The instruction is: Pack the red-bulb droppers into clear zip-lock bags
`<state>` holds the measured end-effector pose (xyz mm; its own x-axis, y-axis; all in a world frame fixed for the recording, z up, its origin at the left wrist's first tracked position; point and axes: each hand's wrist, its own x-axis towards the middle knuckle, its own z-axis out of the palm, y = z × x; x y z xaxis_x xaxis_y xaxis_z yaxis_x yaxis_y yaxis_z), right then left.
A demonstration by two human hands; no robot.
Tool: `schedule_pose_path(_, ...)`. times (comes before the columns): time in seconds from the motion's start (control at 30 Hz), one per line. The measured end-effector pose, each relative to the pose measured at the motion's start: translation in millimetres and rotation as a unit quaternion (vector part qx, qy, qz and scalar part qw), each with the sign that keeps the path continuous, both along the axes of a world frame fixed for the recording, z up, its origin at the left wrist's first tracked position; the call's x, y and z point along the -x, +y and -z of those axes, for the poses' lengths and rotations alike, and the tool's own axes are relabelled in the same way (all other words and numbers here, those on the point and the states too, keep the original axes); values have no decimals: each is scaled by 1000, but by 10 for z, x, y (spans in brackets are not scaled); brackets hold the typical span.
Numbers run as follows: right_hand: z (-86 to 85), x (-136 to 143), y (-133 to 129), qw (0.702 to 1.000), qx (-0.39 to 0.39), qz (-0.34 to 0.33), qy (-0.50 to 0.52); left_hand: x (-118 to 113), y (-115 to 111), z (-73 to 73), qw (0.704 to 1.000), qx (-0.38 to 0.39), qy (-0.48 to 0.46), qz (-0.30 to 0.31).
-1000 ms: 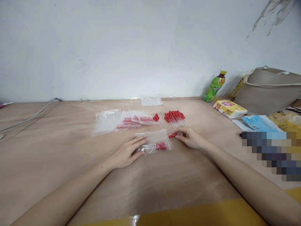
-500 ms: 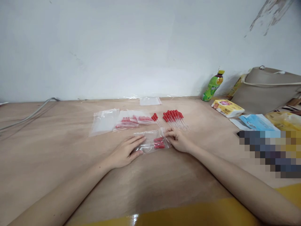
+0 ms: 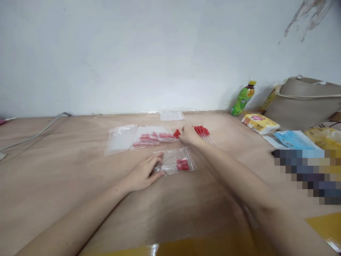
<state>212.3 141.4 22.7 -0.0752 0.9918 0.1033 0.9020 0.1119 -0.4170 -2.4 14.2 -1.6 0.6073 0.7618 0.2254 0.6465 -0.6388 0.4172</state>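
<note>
A clear zip bag (image 3: 170, 156) lies flat in front of me with several red-bulbed droppers (image 3: 182, 164) inside it, their bulbs at its right end. My left hand (image 3: 147, 172) rests on the bag's left end, thumb and fingers spread apart. Beyond the bag, my right hand (image 3: 189, 136) has its fingers closed around the stems of a small group of droppers (image 3: 177, 133); the fingertips are partly hidden. Just right of that hand, more red-bulbed droppers (image 3: 201, 131) lie side by side, some covered by the hand.
Filled bags (image 3: 145, 140) and flat plastic bags (image 3: 121, 138) lie behind my left hand. Another flat bag (image 3: 172, 116) is near the wall. To the right are a green bottle (image 3: 242, 99), tissue pack (image 3: 259, 123), blue mask pack (image 3: 295, 139) and grey bag (image 3: 306, 106). A cable (image 3: 39, 131) runs left.
My right hand has left the zip bag's right end and moved up and away onto the loose droppers. The left hand stays on the bag. The view has shifted slightly.
</note>
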Motion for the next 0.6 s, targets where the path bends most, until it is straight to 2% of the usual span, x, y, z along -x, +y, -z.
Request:
schedule_pose_path(0.17, -16, 123, 88, 999, 49, 7, -17, 4, -4, 10, 1000, -17, 24, -2)
schedule_pose_path(0.3, -64, 95, -7, 999, 48, 9, -16, -3, -20, -4, 999, -17, 40, -10)
schedule_pose_path(0.4, -122, -29, -123, 1000, 20, 18, -4, -3, -23, -4, 999, -17, 45, -8)
schedule_pose_path(0.5, -133, -263, -241, 998, -28, 7, 62, -1, -13, 7, 999, -20, 48, -7)
schedule_pose_path(0.6, -30, -510, -378, 977, -18, -4, 214, 1, -3, 17, 999, -23, 48, -6)
